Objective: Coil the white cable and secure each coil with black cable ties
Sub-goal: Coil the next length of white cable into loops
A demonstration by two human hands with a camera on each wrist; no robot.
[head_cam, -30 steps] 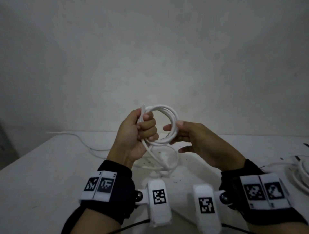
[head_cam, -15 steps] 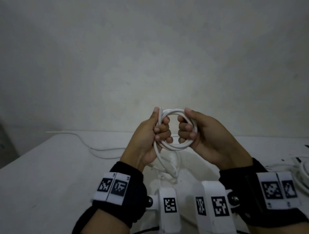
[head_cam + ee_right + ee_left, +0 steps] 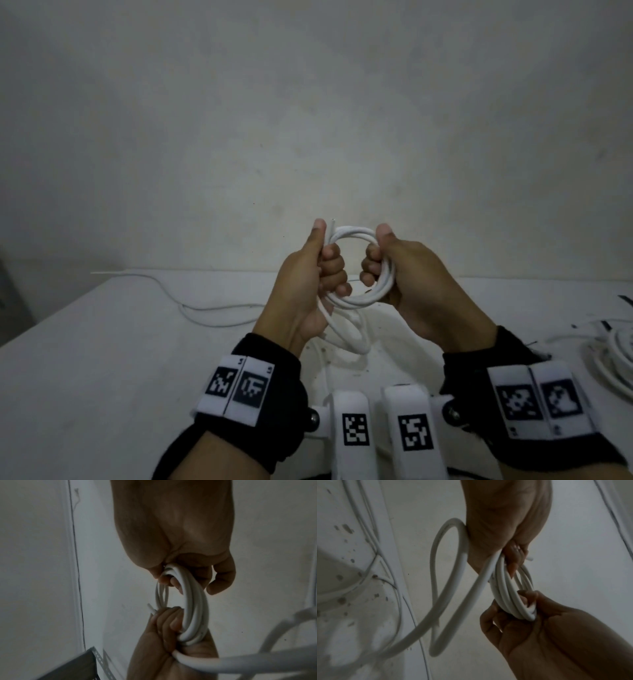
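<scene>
The white cable (image 3: 352, 302) is wound into a small coil of several turns, held up in the air over the white table (image 3: 85, 359). My left hand (image 3: 329, 270) grips the coil's left side, fingers curled through the ring and thumb up beside the cable's cut end. My right hand (image 3: 376, 270) grips the right side the same way. A loose tail (image 3: 346, 330) drops from my left fist to the table. The left wrist view shows the coil (image 3: 508, 592) between both fists and the tail's loop (image 3: 447, 574). The right wrist view shows the coil (image 3: 193, 601) likewise.
A thin white cable (image 3: 205, 313) trails across the table at the back left. Another white coil (image 3: 616, 353) lies at the right edge, with small dark strips (image 3: 625, 301) near it. A bare wall stands behind the table.
Both hands have risen and come closer together. My right hand has gone from pinching the coil's right side with its fingertips to curling its fingers through the ring.
</scene>
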